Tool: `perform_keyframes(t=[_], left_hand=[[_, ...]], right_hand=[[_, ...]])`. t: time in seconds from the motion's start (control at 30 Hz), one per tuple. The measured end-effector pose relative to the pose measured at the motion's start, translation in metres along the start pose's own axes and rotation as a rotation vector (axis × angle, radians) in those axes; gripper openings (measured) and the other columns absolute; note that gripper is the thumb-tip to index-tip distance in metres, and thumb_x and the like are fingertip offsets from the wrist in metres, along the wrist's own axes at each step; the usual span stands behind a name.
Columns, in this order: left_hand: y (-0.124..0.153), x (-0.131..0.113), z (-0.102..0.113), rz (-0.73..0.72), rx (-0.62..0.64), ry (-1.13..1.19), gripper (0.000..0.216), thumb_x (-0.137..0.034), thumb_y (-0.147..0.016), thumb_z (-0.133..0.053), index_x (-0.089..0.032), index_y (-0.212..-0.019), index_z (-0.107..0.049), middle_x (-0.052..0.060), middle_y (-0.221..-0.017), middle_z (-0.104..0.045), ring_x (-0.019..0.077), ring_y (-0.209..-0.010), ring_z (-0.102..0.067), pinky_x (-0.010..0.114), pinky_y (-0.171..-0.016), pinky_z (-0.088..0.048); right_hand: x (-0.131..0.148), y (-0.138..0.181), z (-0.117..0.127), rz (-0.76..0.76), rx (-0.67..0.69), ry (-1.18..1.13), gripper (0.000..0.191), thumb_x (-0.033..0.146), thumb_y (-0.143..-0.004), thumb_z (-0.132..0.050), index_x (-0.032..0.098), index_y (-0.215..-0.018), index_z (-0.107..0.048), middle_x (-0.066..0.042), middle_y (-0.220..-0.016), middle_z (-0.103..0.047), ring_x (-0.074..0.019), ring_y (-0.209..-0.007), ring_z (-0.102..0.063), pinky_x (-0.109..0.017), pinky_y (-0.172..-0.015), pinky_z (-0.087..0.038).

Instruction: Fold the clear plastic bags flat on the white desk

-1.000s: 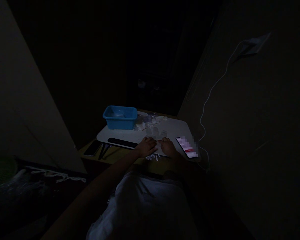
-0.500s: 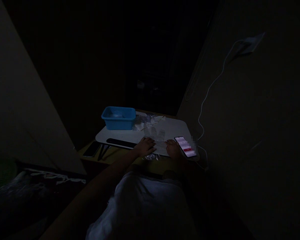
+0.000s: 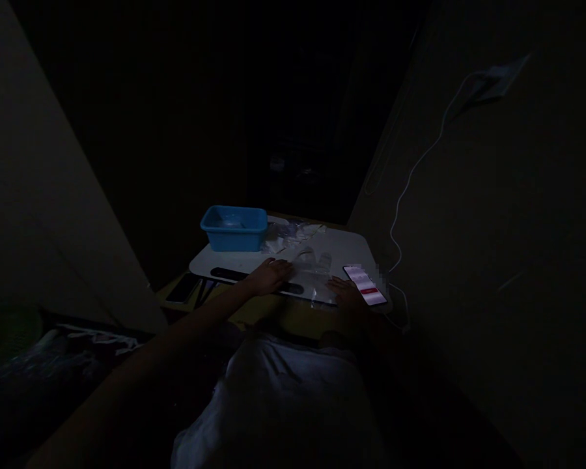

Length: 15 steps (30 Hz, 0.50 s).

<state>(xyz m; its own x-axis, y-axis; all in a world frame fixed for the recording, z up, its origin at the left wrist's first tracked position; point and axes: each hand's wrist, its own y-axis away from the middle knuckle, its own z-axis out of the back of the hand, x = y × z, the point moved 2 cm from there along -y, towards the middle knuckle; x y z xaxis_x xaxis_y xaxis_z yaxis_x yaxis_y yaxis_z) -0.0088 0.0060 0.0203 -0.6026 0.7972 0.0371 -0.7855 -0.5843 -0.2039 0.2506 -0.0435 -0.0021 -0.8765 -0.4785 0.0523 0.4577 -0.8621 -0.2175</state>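
A clear plastic sheet or bag (image 3: 315,281) lies near the front edge of the small white table (image 3: 344,244), with pale, finger-like shapes at its far end; the dim light hides its exact kind. My left hand (image 3: 269,276) rests at its left side, fingers stretched out and lying flat. On the right side, my right hand (image 3: 346,290) has its fingers extended over the plastic's edge, gripping nothing that I can see. Just right of that hand lies a phone (image 3: 366,286) with a lit screen.
A blue plastic basin (image 3: 234,233) stands at the table's back left, beside crumpled clear plastic with pale pieces (image 3: 293,233). A dark phone (image 3: 182,288) lies lower left. A white cable (image 3: 413,172) runs down from the wall socket (image 3: 501,79).
My left hand has slid left off the plastic's middle, and its fingers have straightened. My right hand's fingers have spread out flatter. The plastic now lies smoother at the table's front edge.
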Motion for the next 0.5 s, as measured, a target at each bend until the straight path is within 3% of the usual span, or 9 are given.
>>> perform_keyframes(t=[0.2, 0.5], left_hand=[[-0.011, -0.022, -0.012, -0.084, 0.098, 0.097, 0.063, -0.028, -0.076, -0.052, -0.014, -0.133, -0.03, 0.016, -0.136, -0.037, 0.0251, -0.122, -0.037, 0.043, -0.098, -0.026], [-0.007, -0.022, -0.014, -0.104, -0.032, 0.098, 0.039, -0.037, -0.086, -0.041, -0.02, -0.121, -0.047, 0.01, -0.122, -0.052, 0.022, -0.113, -0.047, 0.037, -0.092, -0.032]], right_hand=[[0.001, -0.003, 0.0, 0.011, -0.027, -0.063, 0.054, 0.006, -0.062, -0.038, 0.016, -0.11, -0.059, -0.009, -0.116, -0.059, -0.0196, -0.11, -0.051, -0.04, -0.092, -0.038], [-0.008, -0.016, 0.0, -0.138, -0.151, -0.195, 0.054, 0.005, -0.06, -0.038, 0.014, -0.108, -0.06, -0.009, -0.11, -0.062, -0.0188, -0.102, -0.056, -0.034, -0.091, -0.044]])
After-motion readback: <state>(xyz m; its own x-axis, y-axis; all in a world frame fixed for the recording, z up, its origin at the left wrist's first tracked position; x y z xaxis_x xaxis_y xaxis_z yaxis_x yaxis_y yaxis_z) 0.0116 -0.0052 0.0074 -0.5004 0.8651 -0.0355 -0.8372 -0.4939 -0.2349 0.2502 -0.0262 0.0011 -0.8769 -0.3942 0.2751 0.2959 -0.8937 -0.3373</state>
